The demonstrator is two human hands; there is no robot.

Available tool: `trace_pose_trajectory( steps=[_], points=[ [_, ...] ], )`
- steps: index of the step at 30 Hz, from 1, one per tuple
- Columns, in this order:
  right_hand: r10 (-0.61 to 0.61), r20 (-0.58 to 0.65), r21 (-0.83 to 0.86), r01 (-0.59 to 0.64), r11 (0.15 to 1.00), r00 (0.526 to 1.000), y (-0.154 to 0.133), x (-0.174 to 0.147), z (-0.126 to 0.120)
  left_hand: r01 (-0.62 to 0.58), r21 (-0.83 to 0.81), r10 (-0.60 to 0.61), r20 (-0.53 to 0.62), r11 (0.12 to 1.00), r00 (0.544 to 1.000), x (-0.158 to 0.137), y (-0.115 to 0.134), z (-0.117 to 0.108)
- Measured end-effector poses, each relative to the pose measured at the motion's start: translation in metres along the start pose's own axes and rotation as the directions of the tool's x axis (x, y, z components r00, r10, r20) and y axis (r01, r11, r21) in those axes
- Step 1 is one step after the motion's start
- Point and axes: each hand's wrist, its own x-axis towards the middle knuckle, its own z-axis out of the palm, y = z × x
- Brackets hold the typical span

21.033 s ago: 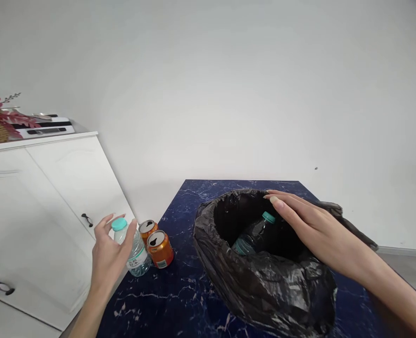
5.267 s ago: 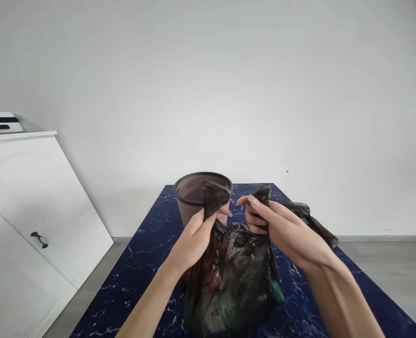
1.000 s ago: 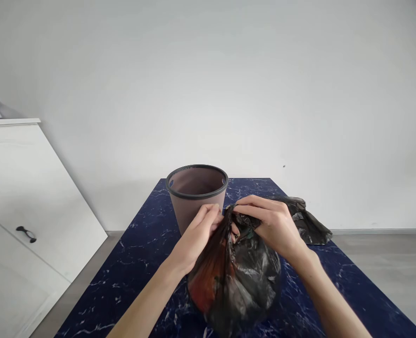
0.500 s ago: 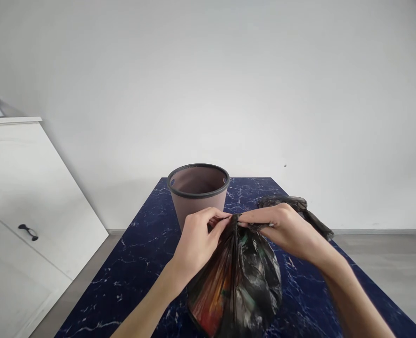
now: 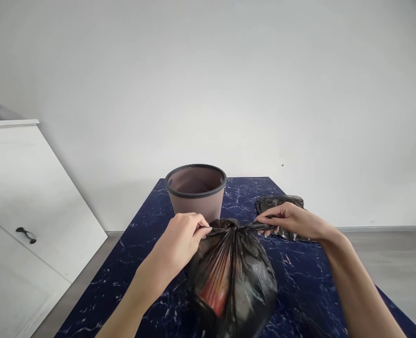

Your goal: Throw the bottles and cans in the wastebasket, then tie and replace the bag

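Wall (image 5: 208, 84), off-white, spans 9 to 3 o'clock. Tbl (image 5: 134, 263): dk blue, white veins. White cab. (image 5: 28, 206) at 9 o'clock. Blk plastic bag (image 5: 236, 291) at 6 o'clock, over tbl's near end, base out of frame: thin, shiny, bulging, pleats fanning from cinched neck, red-orange showing thru at its 7 o'clock. Mauve-grey bin (image 5: 197, 202), dk rim, at bag's 11 o'clock. L hand (image 5: 180, 239) & R hand (image 5: 288, 220) each pinch a twisted bag end, drawn taut to neck's 9 & 3 o'clock.
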Motion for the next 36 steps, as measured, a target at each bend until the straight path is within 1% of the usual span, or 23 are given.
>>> trace_pose_trajectory(
  steps=[2,3,5,6,7,8,10,11,12,14,16,17,19,22,24,27,29,31,33,36],
  points=[
    [0.06,0.087,0.041,-0.064,0.997,0.994,0.014,0.001,-0.004,0.027,0.018,-0.028,0.052,0.999,0.998,0.0,-0.003,-0.001],
    [0.086,0.112,0.045,-0.092,0.995,0.99,0.02,0.0,-0.005,0.034,0.012,-0.035,0.065,0.999,0.997,0.0,-0.004,-0.001],
    [0.132,0.115,0.027,-0.136,0.99,0.985,0.027,-0.001,-0.008,0.033,-0.027,-0.031,0.074,0.999,0.997,0.0,-0.005,0.0],
    [0.153,0.082,-0.009,-0.153,0.988,0.985,0.028,-0.002,-0.009,0.026,-0.054,-0.022,0.077,0.998,0.997,0.0,-0.005,0.0],
    [0.166,0.021,-0.068,-0.164,0.984,0.986,0.027,-0.003,-0.009,0.021,-0.082,-0.014,0.082,0.996,0.997,0.0,-0.005,0.001],
    [0.161,-0.073,-0.142,-0.17,0.975,0.984,0.024,-0.005,-0.009,0.019,-0.11,-0.008,0.094,0.994,0.996,-0.001,-0.004,0.001],
    [0.084,-0.279,-0.298,-0.169,0.939,0.956,0.012,-0.008,-0.004,0.016,-0.149,0.002,0.115,0.989,0.993,-0.002,-0.002,0.0],
    [0.016,-0.349,-0.361,-0.15,0.921,0.937,0.003,-0.009,0.0,0.013,-0.154,0.005,0.117,0.988,0.993,-0.003,-0.001,-0.001],
    [-0.055,-0.382,-0.404,-0.113,0.908,0.922,-0.006,-0.009,0.006,0.009,-0.15,0.008,0.116,0.989,0.993,-0.004,0.001,-0.002],
    [-0.171,-0.357,-0.45,-0.009,0.893,0.918,-0.023,-0.007,0.022,0.004,-0.119,0.01,0.123,0.993,0.992,-0.005,0.003,-0.005],
    [-0.232,-0.28,-0.475,0.075,0.877,0.932,-0.036,-0.001,0.039,0.007,-0.084,0.005,0.144,0.996,0.99,-0.006,0.005,-0.007],
    [-0.236,-0.239,-0.486,0.094,0.869,0.942,-0.04,0.002,0.047,0.013,-0.073,-0.001,0.155,0.997,0.988,-0.007,0.005,-0.009],
    [-0.203,-0.174,-0.509,0.088,0.856,0.964,-0.045,0.01,0.059,0.025,-0.063,-0.015,0.155,0.998,0.988,-0.008,0.007,-0.012],
    [-0.133,-0.128,-0.52,0.048,0.853,0.983,-0.049,0.015,0.065,0.022,-0.063,-0.015,0.113,0.998,0.993,-0.012,0.011,-0.019],
    [-0.121,-0.116,-0.494,0.049,0.868,0.986,-0.05,0.012,0.065,0.005,-0.058,0.0,0.076,0.998,0.997,-0.015,0.013,-0.025],
    [-0.135,-0.118,-0.457,0.067,0.887,0.984,-0.046,0.0,0.062,-0.009,-0.067,0.011,0.034,0.998,0.999,-0.019,0.014,-0.034],
    [-0.126,-0.127,-0.451,0.056,0.891,0.984,-0.038,-0.012,0.06,-0.018,-0.067,0.018,-0.006,0.998,1.0,-0.021,0.013,-0.038],
    [-0.076,-0.144,-0.433,0.006,0.901,0.987,-0.026,-0.029,0.056,-0.039,-0.051,0.035,-0.078,0.998,0.996,-0.021,0.011,-0.04],
    [0.002,-0.163,-0.394,-0.067,0.917,0.987,-0.014,-0.047,0.049,-0.066,-0.035,0.059,-0.169,0.997,0.984,-0.019,0.01,-0.041],
    [0.107,-0.21,-0.356,-0.178,0.918,0.972,0.005,-0.077,0.032,-0.102,-0.024,0.092,-0.267,0.994,0.959,-0.016,0.01,-0.042]
  ],
)
